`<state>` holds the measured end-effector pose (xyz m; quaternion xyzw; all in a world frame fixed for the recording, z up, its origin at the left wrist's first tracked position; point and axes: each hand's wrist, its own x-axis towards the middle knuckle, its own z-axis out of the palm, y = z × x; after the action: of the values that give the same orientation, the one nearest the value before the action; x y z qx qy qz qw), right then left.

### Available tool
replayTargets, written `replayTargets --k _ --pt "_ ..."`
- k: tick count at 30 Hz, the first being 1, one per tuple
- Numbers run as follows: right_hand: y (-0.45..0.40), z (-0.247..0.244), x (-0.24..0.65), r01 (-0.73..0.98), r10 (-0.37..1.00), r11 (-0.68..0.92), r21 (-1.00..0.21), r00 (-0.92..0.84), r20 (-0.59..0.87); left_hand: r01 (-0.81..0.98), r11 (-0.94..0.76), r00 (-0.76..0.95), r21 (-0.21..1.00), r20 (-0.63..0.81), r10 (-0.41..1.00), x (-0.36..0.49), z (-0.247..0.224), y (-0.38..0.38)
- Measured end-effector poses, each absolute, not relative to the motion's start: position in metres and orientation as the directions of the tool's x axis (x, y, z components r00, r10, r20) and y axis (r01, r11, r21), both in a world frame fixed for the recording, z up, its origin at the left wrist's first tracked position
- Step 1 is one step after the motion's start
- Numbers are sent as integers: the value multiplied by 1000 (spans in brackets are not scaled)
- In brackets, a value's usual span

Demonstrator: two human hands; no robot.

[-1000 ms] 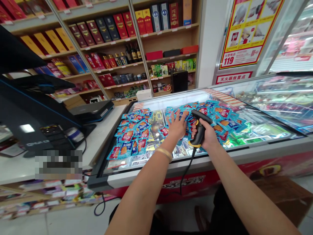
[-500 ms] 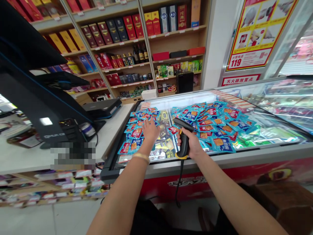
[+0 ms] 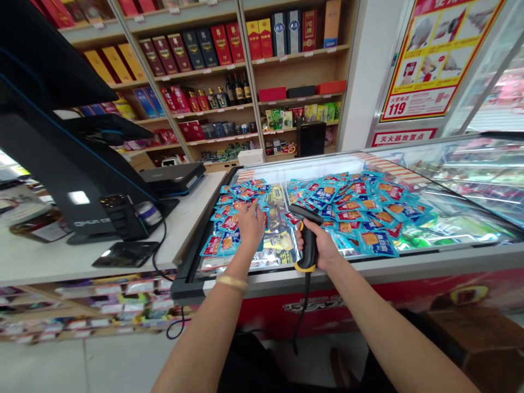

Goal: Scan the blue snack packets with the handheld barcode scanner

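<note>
While the right hand (image 3: 325,244) grasps a black-and-yellow scanner (image 3: 310,245) by its handle, the left hand (image 3: 250,225) is over the left pile of packets (image 3: 229,221), palm down with fingers bent; whether those fingers pinch a packet or merely rest on one cannot be told, the hand itself hiding the contact. The scanner is held near the front edge of the freezer (image 3: 368,266), its head uppermost and its handle pointing down; a black cord (image 3: 305,305) hangs from the base in front of the red freezer panel. Packets are blue-edged with red or dark blue labels; they lie overlapping on the glass top in two groups, the right pile of packets (image 3: 356,204) being the larger and spreading farther; yellow packs (image 3: 280,218) show through the glass between the two. A gold-coloured bracelet (image 3: 232,282) is worn on the left wrist. To the left, a white counter (image 3: 198,202) stands alongside the freezer, bearing a black till (image 3: 82,164); behind, shelves (image 3: 303,57) hold boxes and bottles; a cardboard box (image 3: 478,333) is at lower right.
</note>
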<state>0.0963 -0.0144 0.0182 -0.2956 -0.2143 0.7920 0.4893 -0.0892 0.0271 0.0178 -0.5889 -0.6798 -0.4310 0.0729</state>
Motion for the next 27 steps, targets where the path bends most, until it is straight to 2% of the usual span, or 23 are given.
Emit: replayTargets --k 3,6,8,16,27 --pt "-15 18 96 -647 898 -437 -625 -359 -255 598 -179 -406 781 488 772 -81 6 17" --pt "-15 18 97 -646 897 -437 -626 -359 -256 367 -219 -444 904 377 813 -70 0 6" --pt "-15 17 97 -649 900 -431 -627 -359 -248 330 -235 -440 914 370 818 -65 1 1" --pt "-15 14 96 -657 900 -424 -623 -384 -207 418 -252 -319 873 401 859 -59 3 -3" --pt "-16 15 96 -639 905 -411 -650 -370 -209 338 -284 -270 897 381 884 -59 -4 -1"
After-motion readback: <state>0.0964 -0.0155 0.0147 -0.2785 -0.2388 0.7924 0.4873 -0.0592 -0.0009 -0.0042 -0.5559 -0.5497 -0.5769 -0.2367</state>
